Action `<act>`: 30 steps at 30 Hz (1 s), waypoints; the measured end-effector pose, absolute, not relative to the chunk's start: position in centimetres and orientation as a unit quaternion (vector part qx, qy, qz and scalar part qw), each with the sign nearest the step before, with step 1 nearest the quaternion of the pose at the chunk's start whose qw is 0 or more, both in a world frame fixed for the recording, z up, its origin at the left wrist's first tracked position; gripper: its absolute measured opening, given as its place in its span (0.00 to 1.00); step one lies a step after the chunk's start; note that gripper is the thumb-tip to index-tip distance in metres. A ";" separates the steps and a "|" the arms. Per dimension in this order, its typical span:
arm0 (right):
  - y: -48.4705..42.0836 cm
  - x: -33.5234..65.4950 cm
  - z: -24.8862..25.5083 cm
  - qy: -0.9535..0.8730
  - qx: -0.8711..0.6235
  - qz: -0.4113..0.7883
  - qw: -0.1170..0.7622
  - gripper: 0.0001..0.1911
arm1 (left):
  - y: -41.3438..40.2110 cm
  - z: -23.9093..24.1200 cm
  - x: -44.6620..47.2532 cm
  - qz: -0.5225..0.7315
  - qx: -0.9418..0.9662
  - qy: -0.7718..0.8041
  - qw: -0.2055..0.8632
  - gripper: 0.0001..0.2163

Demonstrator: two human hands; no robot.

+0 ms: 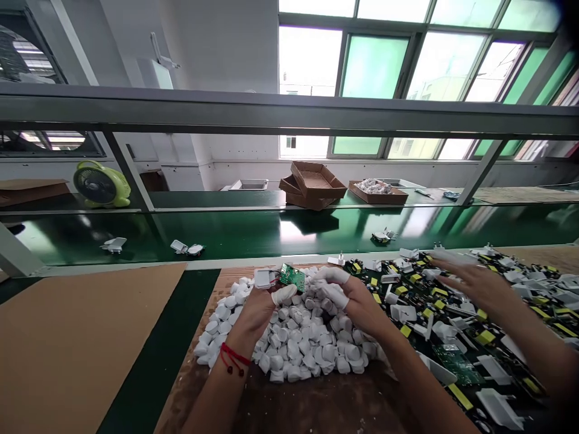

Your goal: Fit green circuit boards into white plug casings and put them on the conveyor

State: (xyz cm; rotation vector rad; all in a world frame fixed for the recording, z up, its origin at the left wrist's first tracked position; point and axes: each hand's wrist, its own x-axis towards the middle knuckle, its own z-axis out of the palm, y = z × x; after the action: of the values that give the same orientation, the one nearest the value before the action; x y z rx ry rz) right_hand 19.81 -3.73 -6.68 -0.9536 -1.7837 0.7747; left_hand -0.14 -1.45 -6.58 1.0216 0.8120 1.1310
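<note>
My left hand (265, 307), with a white cover on the thumb and a red cord at the wrist, is closed on a green circuit board (292, 276) joined by thin wires to a white plastic housing (263, 278). To its right, my right hand (350, 295) reaches over a heap of small white plastic caps (298, 346). White covers sit on its fingers, which are stretched out and apart. Whether its fingertips touch a cap is hard to make out against the white heap.
A co-worker's blurred hand (474, 283) reaches over a spread of charger parts (446, 337) on the right. Beyond runs a green conveyor belt (235, 232) carrying a few parts. Cardboard boxes (316, 181) and a green fan (102, 184) stand behind a metal frame. Cardboard (85, 337) lies left.
</note>
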 end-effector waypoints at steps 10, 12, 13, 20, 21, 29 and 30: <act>-3.5 19.0 -7.6 -0.687 -0.271 0.402 0.541 0.07 | -2.1 -7.2 -0.1 0.420 0.561 0.344 0.625 0.34; -3.7 18.6 -7.5 -0.723 -0.298 0.349 0.517 0.08 | -2.0 -6.9 0.2 0.424 0.602 0.322 0.595 0.31; -3.8 18.4 -7.5 -0.731 -0.317 0.323 0.510 0.10 | -2.0 -6.6 0.3 0.426 0.622 0.310 0.579 0.30; -4.0 18.0 -7.5 -0.725 -0.338 0.266 0.538 0.11 | -2.2 -6.8 0.1 0.410 0.613 0.350 0.577 0.28; -4.0 18.0 -7.5 -0.727 -0.334 0.262 0.540 0.10 | -2.3 -7.0 0.0 0.413 0.598 0.362 0.584 0.29; -4.1 18.1 -8.0 -0.711 -0.351 0.232 0.563 0.09 | -2.3 -7.2 0.1 0.425 0.557 0.355 0.619 0.29; -4.2 18.1 -8.1 -0.703 -0.355 0.228 0.573 0.09 | -2.4 -7.2 0.1 0.424 0.554 0.350 0.625 0.29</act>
State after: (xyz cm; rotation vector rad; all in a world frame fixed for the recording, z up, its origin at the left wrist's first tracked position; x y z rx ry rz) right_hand 18.14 -4.16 -8.05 -0.8319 -1.6475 0.5354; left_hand 0.06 -2.37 -7.16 1.2708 0.8037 0.9729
